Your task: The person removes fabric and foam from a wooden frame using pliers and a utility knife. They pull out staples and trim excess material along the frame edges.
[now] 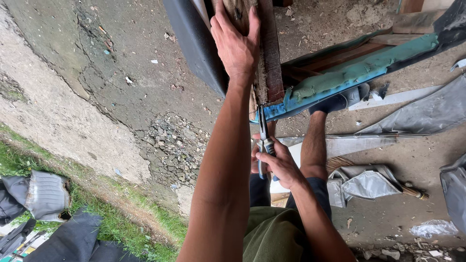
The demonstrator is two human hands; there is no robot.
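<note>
My left hand (236, 41) lies flat on the wooden frame (271, 58) of an upturned piece of furniture, fingers spread over coarse brown webbing. My right hand (276, 165) is shut on a pair of blue-handled pliers (263, 138), whose jaws point up at the frame's lower edge where teal padded fabric (349, 75) meets the wood. A black upholstered panel (194, 43) runs along the frame's left side. My leg and a dark shoe (337, 102) stand just right of the pliers.
Grey stripped covers (427, 114) and crumpled sheet pieces (369, 184) lie on the concrete at the right. Cracked concrete with rubble (170, 145) sits to the left. Grass and grey seat cushions (43, 194) fill the bottom-left corner.
</note>
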